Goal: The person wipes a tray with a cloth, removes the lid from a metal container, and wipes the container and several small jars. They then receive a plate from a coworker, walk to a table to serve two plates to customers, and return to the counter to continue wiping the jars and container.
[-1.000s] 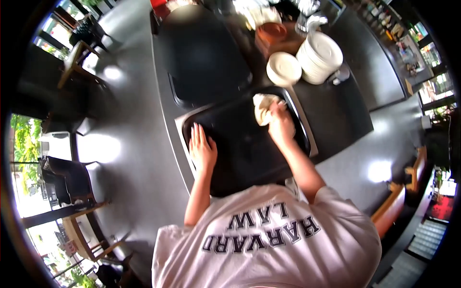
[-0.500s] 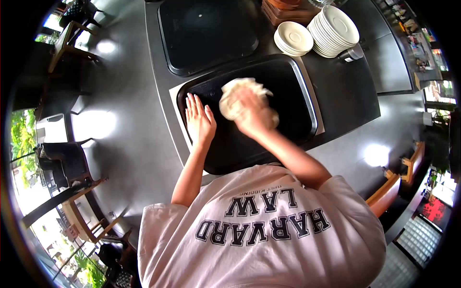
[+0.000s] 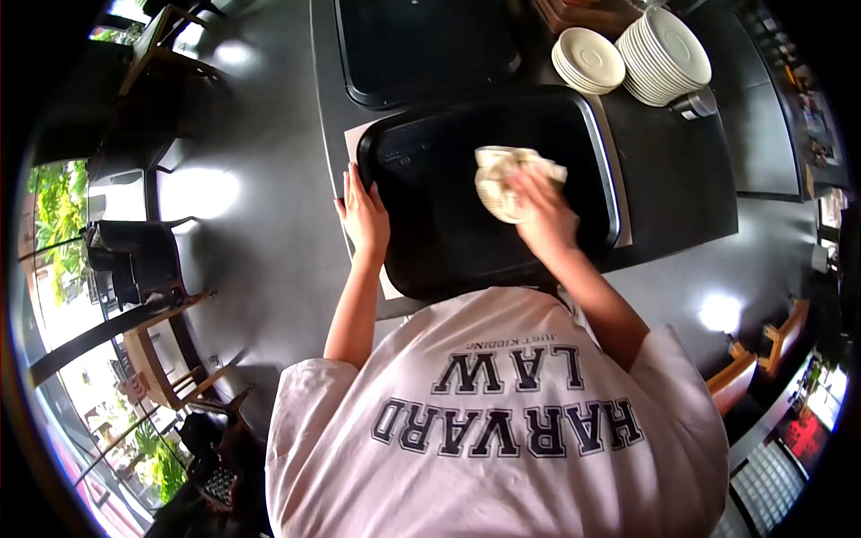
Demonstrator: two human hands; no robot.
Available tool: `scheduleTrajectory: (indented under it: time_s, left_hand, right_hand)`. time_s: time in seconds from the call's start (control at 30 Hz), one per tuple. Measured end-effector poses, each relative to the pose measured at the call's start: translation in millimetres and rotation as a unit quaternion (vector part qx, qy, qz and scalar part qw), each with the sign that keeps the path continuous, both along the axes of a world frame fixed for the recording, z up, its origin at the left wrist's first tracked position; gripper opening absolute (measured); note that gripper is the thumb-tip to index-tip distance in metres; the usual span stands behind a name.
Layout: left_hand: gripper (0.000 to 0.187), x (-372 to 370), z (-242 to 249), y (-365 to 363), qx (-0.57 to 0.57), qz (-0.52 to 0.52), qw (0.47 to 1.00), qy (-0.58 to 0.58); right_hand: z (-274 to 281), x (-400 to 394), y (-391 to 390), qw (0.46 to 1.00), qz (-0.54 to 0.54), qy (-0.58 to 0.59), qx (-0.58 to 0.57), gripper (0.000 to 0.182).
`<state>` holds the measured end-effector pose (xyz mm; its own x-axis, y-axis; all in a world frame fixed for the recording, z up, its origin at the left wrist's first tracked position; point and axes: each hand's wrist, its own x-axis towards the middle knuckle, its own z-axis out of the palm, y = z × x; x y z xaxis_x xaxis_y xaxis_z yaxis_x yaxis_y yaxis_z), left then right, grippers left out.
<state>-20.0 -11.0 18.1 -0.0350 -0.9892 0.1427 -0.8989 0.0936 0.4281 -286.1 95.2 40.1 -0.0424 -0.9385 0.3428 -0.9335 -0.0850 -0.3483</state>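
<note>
A black rectangular tray (image 3: 448,242) with a raised rim lies in front of me on a pale sheet over the dark counter. My left hand (image 3: 365,220) is at the tray's left rim, thumb on the inner side and fingers along the outside, gripping the edge. Toward the right half of the tray, my right hand (image 3: 545,215) presses a crumpled cream cloth (image 3: 500,184) against the surface. Motion blurs the right fingers slightly, and they cover part of the cloth.
Beyond it lies a second black tray (image 3: 421,54). Cream saucers (image 3: 587,61) stand in a low stack beside a taller stack of plates (image 3: 668,54), with a small dark jar (image 3: 695,105) close by. Brown wooden trays (image 3: 587,16) are at the back.
My right hand has carried the cloth rightward across the tray. My left hand has gone from lying flat on the left side to gripping the rim. The camera view has shifted.
</note>
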Motion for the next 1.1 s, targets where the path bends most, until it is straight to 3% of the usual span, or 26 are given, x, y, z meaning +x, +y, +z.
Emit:
scheduleTrajectory:
  time_s: [0.1, 0.27, 0.4, 0.5, 0.57, 0.63, 0.7, 0.73, 0.77, 0.8, 0.87, 0.9, 0.93, 1.1]
  left_hand:
    - [0.044, 5, 0, -4, -0.020, -0.027, 0.995, 0.093]
    - [0.035, 4, 7, -1, -0.017, -0.006, 0.966, 0.260]
    - [0.037, 5, 8, 0, -0.056, -0.034, 0.973, 0.220]
    - [0.039, 10, 3, -2, -0.015, -0.043, 0.974, 0.221]
    - [0.040, 11, 0, -2, -0.015, -0.041, 0.976, 0.214]
    - [0.041, 10, 3, -1, -0.029, -0.038, 0.978, 0.202]
    - [0.041, 10, -4, -3, -0.023, -0.040, 0.977, 0.207]
    - [0.040, 10, -4, -3, -0.038, -0.038, 0.976, 0.212]
    - [0.040, 10, -5, -2, -0.030, -0.036, 0.975, 0.219]
    - [0.040, 11, -6, -3, -0.024, -0.035, 0.974, 0.225]
    - [0.024, 11, -8, -4, -0.025, -0.026, 0.956, 0.290]
    - [0.019, 12, -10, -6, -0.025, -0.027, 0.934, 0.356]
    - [0.018, 13, 4, -5, -0.037, -0.027, 0.946, 0.322]
    - [0.021, 11, 19, -6, 0.002, -0.026, 0.964, 0.263]
  right_hand:
    - [2, -56, 25, 0.995, -0.063, 0.057, 0.044, 0.039]
    - [-18, -56, 16, 0.992, -0.121, -0.027, 0.021, 0.039]
    - [-28, -30, -30, 0.969, -0.231, -0.080, 0.022, 0.047]
    - [-26, -24, -85, 0.927, -0.364, -0.040, 0.084, 0.057]
    - [-31, -19, -107, 0.923, -0.379, -0.039, 0.055, 0.058]
    - [-26, -9, -114, 0.942, -0.333, 0.002, 0.036, 0.056]
    - [-12, 18, -120, 0.981, -0.189, 0.042, 0.030, 0.052]
    - [-12, 48, -125, 0.977, -0.207, -0.004, 0.044, 0.049]
    - [16, 90, -125, 0.957, -0.235, -0.135, 0.102, 0.050]
    - [31, 123, -118, 0.968, -0.151, -0.124, 0.155, 0.048]
    - [-19, 177, -123, 0.998, 0.062, -0.019, 0.012, 0.048]
    - [-16, 182, -130, 0.994, 0.073, -0.083, 0.009, 0.046]
    - [-12, 183, -134, 0.985, 0.083, -0.148, 0.007, 0.044]
    - [-6, 146, -140, 0.986, 0.154, -0.060, 0.015, 0.039]
